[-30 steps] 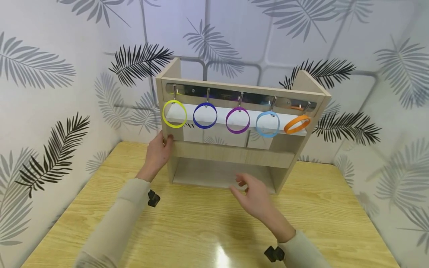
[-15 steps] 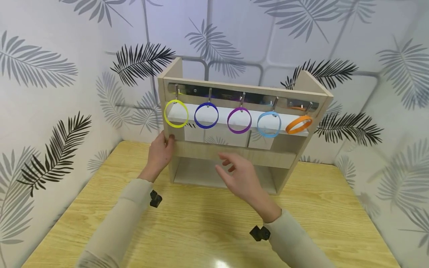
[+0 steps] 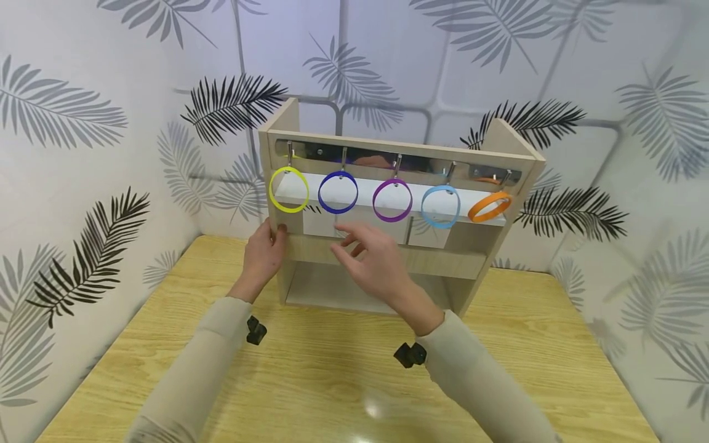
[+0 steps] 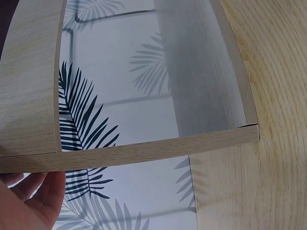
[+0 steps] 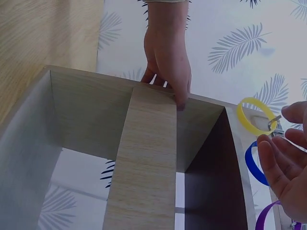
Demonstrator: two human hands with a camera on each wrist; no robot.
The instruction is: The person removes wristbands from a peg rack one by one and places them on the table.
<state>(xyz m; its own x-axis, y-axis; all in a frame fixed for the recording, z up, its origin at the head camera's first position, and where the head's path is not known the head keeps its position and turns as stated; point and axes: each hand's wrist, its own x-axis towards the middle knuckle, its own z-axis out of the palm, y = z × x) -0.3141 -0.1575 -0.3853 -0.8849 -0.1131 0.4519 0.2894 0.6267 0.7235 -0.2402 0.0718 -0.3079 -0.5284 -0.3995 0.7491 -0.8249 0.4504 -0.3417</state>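
Blue ring (image 3: 336, 211) seems within reach: right hand (image 3: 373, 258) has risen to its five o'clock, fingers parted, empty; left hand (image 3: 263, 251) grips the rack's (image 3: 443, 261) nine-o'clock side.

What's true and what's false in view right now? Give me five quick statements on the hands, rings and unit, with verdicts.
1. The left hand grips the side of the wooden unit. True.
2. Both hands grip the unit. False: the right hand holds nothing.
3. The blue ring hangs between the yellow ring and the purple ring. True.
4. The yellow ring lies on the table. False: it hangs from a hook.
5. The purple ring is off its hook. False: it hangs there.
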